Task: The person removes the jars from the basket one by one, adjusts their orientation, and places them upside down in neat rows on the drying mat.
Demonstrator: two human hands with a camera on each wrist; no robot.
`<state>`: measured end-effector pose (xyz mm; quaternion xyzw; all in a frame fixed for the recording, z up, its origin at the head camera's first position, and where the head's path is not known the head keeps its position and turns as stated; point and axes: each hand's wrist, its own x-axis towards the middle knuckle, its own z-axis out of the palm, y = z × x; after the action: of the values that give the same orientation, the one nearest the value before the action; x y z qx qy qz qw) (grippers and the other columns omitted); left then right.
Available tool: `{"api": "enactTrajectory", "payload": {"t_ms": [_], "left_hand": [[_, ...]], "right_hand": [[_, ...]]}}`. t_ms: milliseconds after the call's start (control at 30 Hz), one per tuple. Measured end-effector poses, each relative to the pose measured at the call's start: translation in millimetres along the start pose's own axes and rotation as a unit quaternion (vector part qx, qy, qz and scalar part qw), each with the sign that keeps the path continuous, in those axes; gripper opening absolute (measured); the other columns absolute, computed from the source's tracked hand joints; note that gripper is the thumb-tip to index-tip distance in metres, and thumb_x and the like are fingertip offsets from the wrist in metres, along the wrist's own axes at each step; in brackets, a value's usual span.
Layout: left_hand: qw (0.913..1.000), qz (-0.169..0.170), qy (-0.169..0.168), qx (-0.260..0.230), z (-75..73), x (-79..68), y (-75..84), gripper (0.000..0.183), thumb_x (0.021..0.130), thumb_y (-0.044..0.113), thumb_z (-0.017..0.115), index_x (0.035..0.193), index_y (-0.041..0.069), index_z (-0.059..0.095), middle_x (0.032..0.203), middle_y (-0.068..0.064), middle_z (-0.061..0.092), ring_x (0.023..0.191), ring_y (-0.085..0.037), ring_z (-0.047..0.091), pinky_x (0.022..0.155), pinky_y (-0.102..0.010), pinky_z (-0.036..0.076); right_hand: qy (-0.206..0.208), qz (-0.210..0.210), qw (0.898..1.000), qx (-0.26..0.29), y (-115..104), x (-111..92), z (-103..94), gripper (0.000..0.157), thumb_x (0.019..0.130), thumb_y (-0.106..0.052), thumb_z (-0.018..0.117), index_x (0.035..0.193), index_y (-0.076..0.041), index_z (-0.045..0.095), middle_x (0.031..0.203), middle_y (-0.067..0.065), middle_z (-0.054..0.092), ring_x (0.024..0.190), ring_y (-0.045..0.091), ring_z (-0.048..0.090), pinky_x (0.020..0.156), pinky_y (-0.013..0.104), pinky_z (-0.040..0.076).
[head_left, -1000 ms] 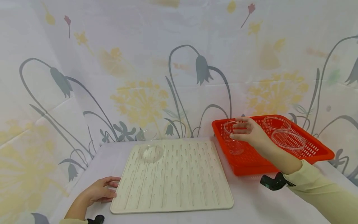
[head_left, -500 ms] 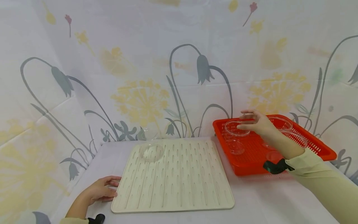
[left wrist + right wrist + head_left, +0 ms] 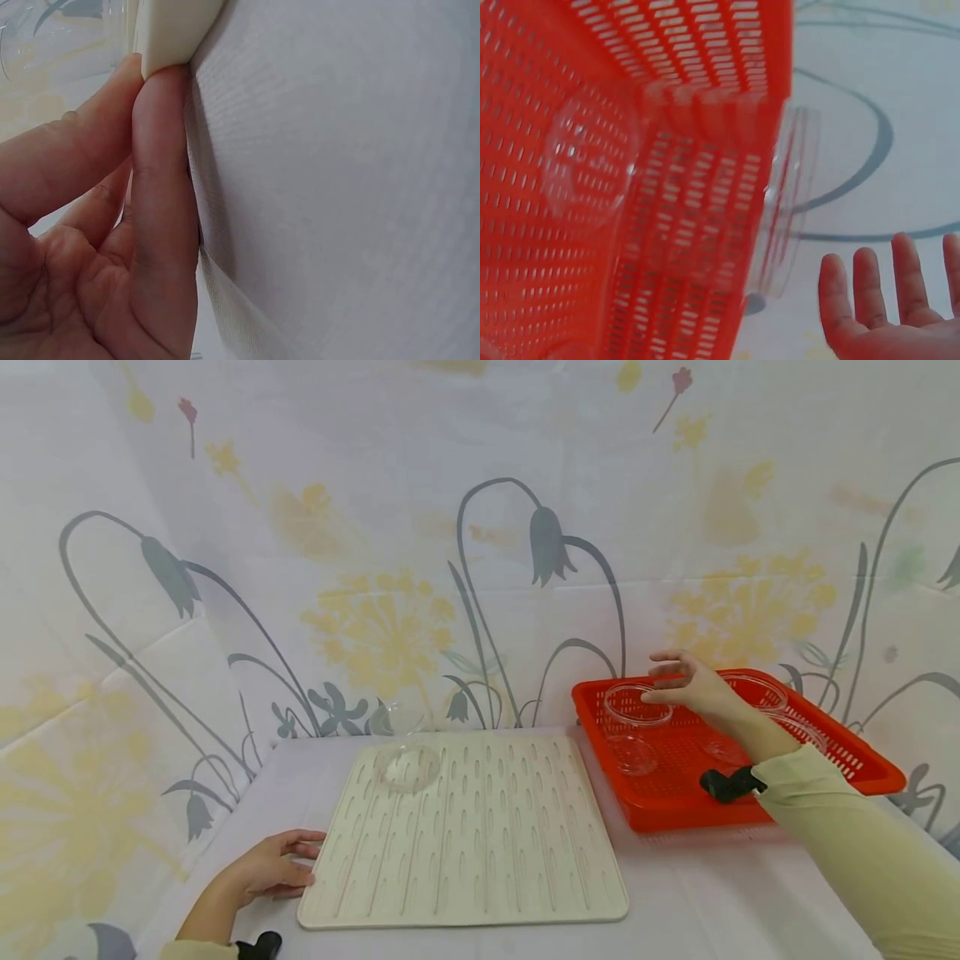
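Observation:
My right hand (image 3: 693,685) hovers over the red plastic basket (image 3: 648,814), thumb and fingers spread apart. Below and left of it, a clear round container (image 3: 637,723) stands in the basket's left end, overlapped by the thumb in the head view. In the right wrist view, straight fingers (image 3: 907,281) show apart from the container's rim (image 3: 791,199), which rises above the basket's edge. My left hand (image 3: 270,864) lies at the left edge of the cream ridged mat (image 3: 487,852); its fingertips touch the mat's side (image 3: 172,34). Another clear round container (image 3: 408,768) stands at the mat's back left.
More clear containers (image 3: 795,727) stand in the right part of the basket, partly hidden behind my right wrist. A white cloth (image 3: 697,893) covers the table, and a flower-printed curtain (image 3: 360,510) hangs right behind the mat and basket.
My right hand has drawn back and to the right from the container in the basket's left end, which stays in place. The left hand has not moved.

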<state>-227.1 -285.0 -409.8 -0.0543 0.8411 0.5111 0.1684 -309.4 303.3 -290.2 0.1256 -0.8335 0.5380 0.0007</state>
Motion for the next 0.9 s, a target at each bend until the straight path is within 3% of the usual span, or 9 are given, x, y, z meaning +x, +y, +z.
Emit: {"api": "enactTrajectory", "payload": {"t_ms": [367,500,633,767,900], "left_hand": [[1.0,0.004,-0.003,0.0,0.0,0.0,-0.2,0.063,0.073,-0.008,0.072,0.129,-0.009,0.043,0.103,-0.014,0.052,0.073,-0.019,0.058,0.063,-0.032,0.054],[1.0,0.005,-0.003,0.0,-0.2,-0.3,-0.2,0.064,0.072,-0.008,0.073,0.128,-0.01,0.043,0.103,-0.014,0.052,0.072,-0.019,0.058,0.063,-0.032,0.054],[1.0,0.006,-0.005,-0.001,-0.3,0.0,-0.9,0.064,0.072,-0.008,0.073,0.129,-0.01,0.043,0.103,-0.014,0.052,0.072,-0.019,0.058,0.063,-0.032,0.054],[1.0,0.001,0.0,-0.002,0.2,0.2,-0.2,0.063,0.072,-0.009,0.073,0.128,-0.01,0.043,0.103,-0.014,0.052,0.071,-0.019,0.058,0.063,-0.032,0.054],[0.9999,-0.008,0.01,0.004,0.6,1.5,1.2,0.063,0.072,-0.009,0.073,0.128,-0.009,0.044,0.103,-0.014,0.053,0.071,-0.019,0.058,0.063,-0.032,0.054]], "right_hand": [[0.0,0.034,0.999,-0.041,21.4,14.9,-9.9,0.086,0.082,-0.019,0.072,0.145,-0.001,0.016,0.139,0.031,0.023,0.124,0.049,0.025,0.098,0.063,0.025],[-0.037,0.061,0.995,-0.071,28.9,16.6,-9.7,0.091,0.082,-0.022,0.073,0.145,0.0,0.011,0.14,0.034,0.016,0.122,0.051,0.026,0.096,0.061,0.031],[-0.091,0.1,0.987,-0.086,38.2,18.5,-9.1,0.102,0.082,-0.025,0.072,0.146,-0.001,-0.004,0.142,0.037,0.006,0.124,0.053,0.02,0.093,0.062,0.033],[-0.132,0.13,0.98,-0.068,47.3,21.7,-5.0,0.109,0.082,-0.021,0.072,0.143,0.0,-0.016,0.144,0.036,-0.003,0.129,0.053,0.009,0.094,0.064,0.03],[-0.137,0.149,0.979,-0.035,52.6,23.1,-0.2,0.108,0.082,-0.015,0.071,0.141,0.004,-0.018,0.144,0.035,-0.006,0.128,0.053,0.008,0.096,0.064,0.028]]}}
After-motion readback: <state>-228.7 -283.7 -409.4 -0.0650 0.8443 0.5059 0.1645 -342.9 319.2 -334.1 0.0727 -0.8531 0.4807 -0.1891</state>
